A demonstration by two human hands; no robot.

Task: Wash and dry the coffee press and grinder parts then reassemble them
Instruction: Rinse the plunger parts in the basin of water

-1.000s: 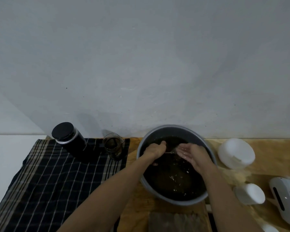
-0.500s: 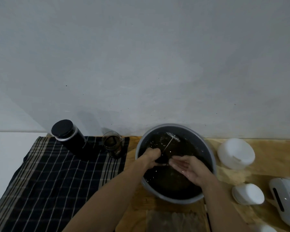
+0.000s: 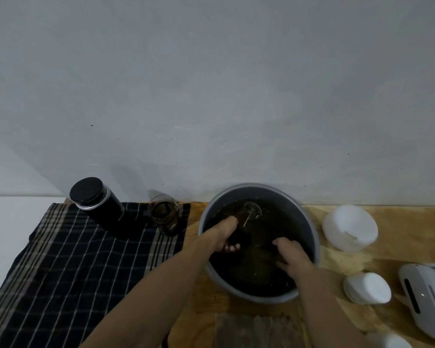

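A grey basin [image 3: 312, 229] of dark water stands on the wooden table. My left hand [image 3: 225, 236] grips the black lid end of the press plunger in the water; its thin rod slants away to the round mesh filter [image 3: 252, 211] near the far rim. My right hand [image 3: 290, 257] is dipped in the water at the right side, fingers bent downward, and what it touches is hidden. The glass press beaker [image 3: 165, 218] stands on the checked cloth [image 3: 68, 267], beside the black grinder canister [image 3: 94, 202].
A white round container [image 3: 349, 227] and a smaller white one [image 3: 368, 288] lie right of the basin. A white device [image 3: 427, 297] sits at the right edge. A brown rag [image 3: 256, 330] lies in front of the basin. The wall is close behind.
The plunger filter has dropped from above the water to lie at the far rim. My right hand turned palm down and sank into the water further right.
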